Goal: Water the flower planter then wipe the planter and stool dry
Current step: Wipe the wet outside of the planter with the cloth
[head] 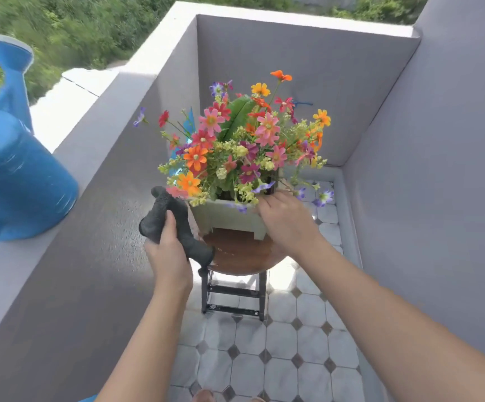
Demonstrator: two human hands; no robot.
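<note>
Head view: shows 1 planter point(229, 217), pale green, square and boxy w/ short feet, packed w/ flowers point(244, 140) in pink, orange, red, purple and yellow-green. Sits on 1 stool point(241, 253): round brown seat, glossy w/ scuffed patches, on dark metal legs w/ crossbars. Stands on tiled floor point(264, 358), pale octagon tiles w/ small dark diamond insets, in a corner of smooth grey walls point(293, 68).

Hands, 2. Left hand point(168, 250) clenched round 1 cloth point(160, 219), dark grey, nubbly, bunched; one end sticks up just beside planter's left side, other end hangs down to seat's left edge. Right hand point(287, 221) on planter's right front corner, fingers curled over the rim, gripping it.

1 watering can point(17, 181), blue, smooth, rounded body w/ long spout and flared head, on grey ledge point(9, 271) at left, well apart from planter. Greenery point(75, 27) beyond the wall, blurred.
</note>
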